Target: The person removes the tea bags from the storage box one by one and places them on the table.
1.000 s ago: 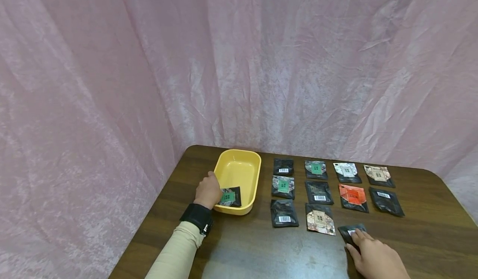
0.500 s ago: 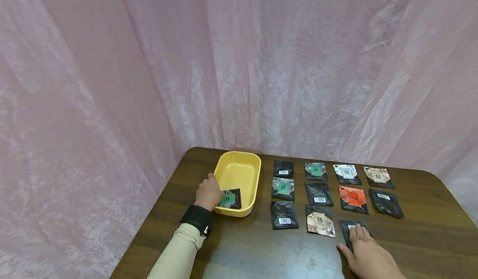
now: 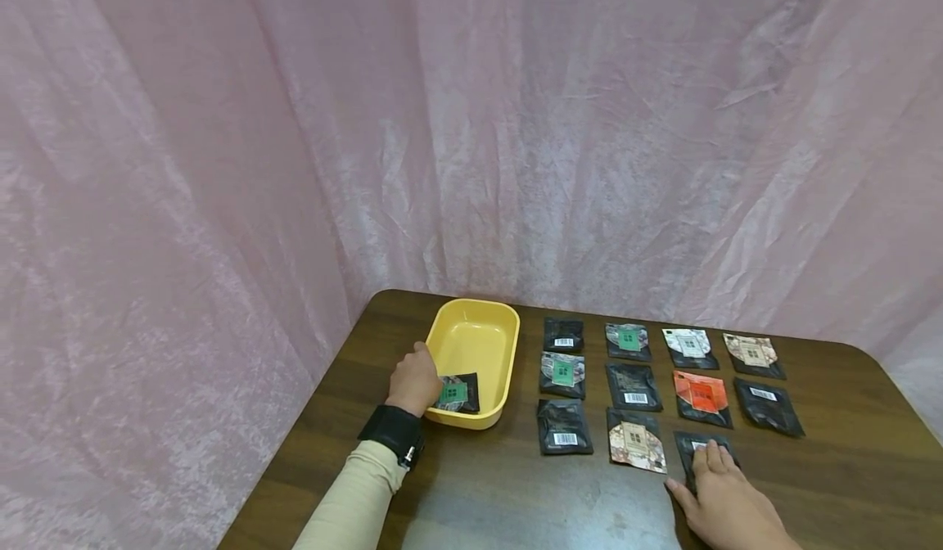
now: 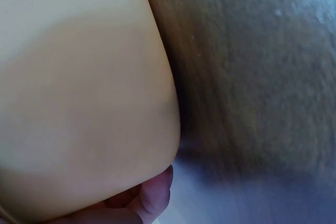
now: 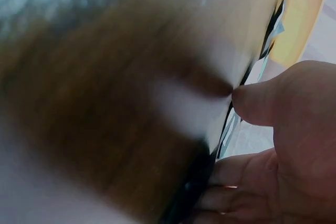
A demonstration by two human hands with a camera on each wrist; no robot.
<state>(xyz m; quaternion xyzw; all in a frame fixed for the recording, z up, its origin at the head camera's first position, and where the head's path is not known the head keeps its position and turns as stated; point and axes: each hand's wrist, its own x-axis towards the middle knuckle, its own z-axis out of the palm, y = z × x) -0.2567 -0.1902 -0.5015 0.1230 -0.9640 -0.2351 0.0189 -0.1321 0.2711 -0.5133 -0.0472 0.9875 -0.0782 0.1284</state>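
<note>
My left hand [image 3: 415, 380] grips the left side of a yellow plastic tub [image 3: 480, 421]; in the left wrist view its fingers [image 4: 156, 195] curl along the edge of the tub's wall [image 4: 89, 108]. Inside the tub, at the near end, lies a black packet with a green label [image 3: 464, 392]. My right hand [image 3: 729, 501] rests with its fingers extended over a black packet [image 3: 685, 445] at the front right of the layout. That hand covers much of the packet. In the right wrist view the thumb [image 5: 254, 100] stands apart from the fingers, and the packet [image 5: 191, 182] is dark and blurred.
Several flat packets lie in rows on the brown table [image 3: 847, 394]. Among them are an orange one [image 3: 701, 398], a beige one [image 3: 636, 439] and a barcode-side-up one [image 3: 564, 427]. A pink curtain [image 3: 589, 141] hangs behind the table.
My right hand's fingers have flattened out on the packet, and the thumb has spread left. The packet has shifted slightly. My left hand keeps its place on the tub.
</note>
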